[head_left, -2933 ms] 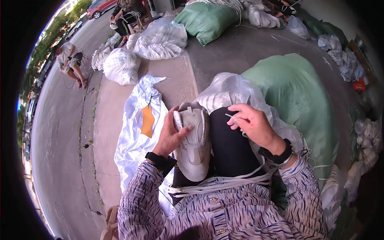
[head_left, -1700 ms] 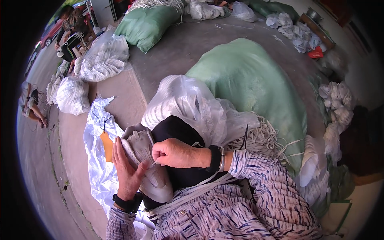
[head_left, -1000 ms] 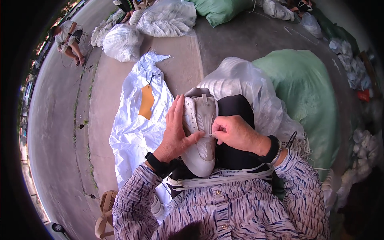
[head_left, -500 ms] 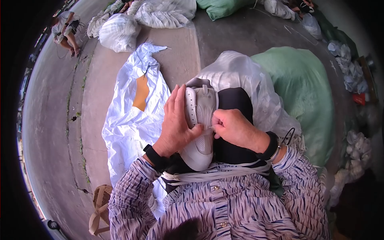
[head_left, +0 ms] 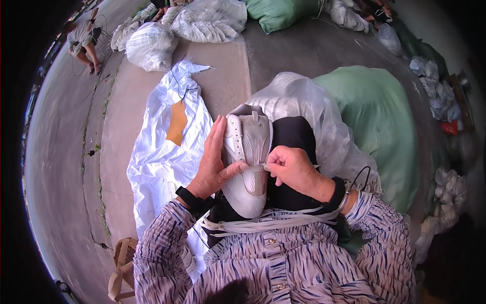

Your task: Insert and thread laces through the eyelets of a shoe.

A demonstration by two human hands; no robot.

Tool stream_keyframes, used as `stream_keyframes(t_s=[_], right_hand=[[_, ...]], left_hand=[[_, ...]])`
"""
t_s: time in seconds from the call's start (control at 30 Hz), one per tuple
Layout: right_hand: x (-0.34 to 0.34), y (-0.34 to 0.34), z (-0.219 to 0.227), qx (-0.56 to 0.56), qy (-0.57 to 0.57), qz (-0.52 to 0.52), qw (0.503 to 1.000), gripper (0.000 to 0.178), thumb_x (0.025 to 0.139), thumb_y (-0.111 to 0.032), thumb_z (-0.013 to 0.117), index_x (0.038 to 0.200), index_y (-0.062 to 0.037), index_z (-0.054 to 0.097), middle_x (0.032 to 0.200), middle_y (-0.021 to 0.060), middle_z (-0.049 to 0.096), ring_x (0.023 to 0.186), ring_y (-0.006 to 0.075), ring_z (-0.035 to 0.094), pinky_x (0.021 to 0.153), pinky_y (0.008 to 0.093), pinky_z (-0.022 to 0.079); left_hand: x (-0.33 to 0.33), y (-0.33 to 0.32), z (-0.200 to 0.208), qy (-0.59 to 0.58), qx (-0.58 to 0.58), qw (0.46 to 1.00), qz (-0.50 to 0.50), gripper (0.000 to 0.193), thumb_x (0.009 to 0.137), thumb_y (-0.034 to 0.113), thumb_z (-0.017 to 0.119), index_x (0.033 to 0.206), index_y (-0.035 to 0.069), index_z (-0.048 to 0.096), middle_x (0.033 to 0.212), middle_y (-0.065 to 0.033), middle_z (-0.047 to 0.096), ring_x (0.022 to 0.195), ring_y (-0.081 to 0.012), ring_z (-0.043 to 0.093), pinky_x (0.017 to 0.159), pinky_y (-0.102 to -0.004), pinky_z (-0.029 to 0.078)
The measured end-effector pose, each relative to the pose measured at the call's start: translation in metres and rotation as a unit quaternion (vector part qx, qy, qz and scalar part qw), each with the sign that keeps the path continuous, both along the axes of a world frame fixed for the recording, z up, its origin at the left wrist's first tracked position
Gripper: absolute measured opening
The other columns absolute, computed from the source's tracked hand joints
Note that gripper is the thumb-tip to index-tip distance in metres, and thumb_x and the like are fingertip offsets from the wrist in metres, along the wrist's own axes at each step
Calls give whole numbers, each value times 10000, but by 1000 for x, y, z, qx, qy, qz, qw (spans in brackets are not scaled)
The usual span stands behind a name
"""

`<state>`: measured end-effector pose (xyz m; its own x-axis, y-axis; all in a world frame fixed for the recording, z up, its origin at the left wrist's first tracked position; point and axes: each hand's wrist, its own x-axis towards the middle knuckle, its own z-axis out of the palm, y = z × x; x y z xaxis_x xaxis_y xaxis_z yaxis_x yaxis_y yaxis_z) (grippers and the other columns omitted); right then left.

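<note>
Fingers of the right hand (head_left: 296, 169) pinch a flat, whitish lace (head_left: 256, 168) over the white-and-beige mesh shoe (head_left: 246, 198) on the black-clothed lap (head_left: 295, 138); left hand (head_left: 215, 164), fingers extended, should steady it, keeping lace untwisted.

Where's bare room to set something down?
Bare pavement shows left of the white sheet and, ahead, between it and the clear bag. Crowded: the lap, with shoe, cords, left hand and right hand; and the right side, with that bag and green sack.

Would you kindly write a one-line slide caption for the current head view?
Left hand spread against a pale shoe, right hand pinching a whitish lace across it.
</note>
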<state>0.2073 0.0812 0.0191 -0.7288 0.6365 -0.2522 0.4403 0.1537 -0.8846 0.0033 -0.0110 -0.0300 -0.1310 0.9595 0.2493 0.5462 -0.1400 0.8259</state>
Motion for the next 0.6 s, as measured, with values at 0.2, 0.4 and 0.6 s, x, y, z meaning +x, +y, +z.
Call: stream_keyframes(t_s=[0.2, 0.4, 0.6], right_hand=[[-14, -5, -6, -88, 77, -44, 992, 53, 844, -18, 580, 843, 34, 572, 670, 61, 607, 502, 76, 558, 439, 216, 448], [-5, -12, -2, -14, 86, -9, 996, 60, 852, -32, 580, 871, 25, 581, 690, 51, 617, 529, 70, 572, 457, 220, 462], [-12, -13, -16, 337, 54, 83, 936, 69, 795, -80, 574, 811, -31, 528, 701, 170, 605, 671, 345, 625, 575, 421, 504]], left_hand=[[5, -5, 3, 100, 30, 992, 67, 927, 730, 510, 689, 1424, 66, 263, 1457, -253, 198, 1321, -403, 261, 1078, -453, 228], [24, -26, 29, 346, 137, 926, 68, 436, 639, 165, 731, 1061, 237, 650, 942, -12, 491, 993, -225, 487, 978, -513, 345], [35, -16, 60, 386, -1, 922, 15, 115, 717, 189, 667, 823, 167, 629, 752, 12, 536, 795, -197, 524, 824, -363, 418]])
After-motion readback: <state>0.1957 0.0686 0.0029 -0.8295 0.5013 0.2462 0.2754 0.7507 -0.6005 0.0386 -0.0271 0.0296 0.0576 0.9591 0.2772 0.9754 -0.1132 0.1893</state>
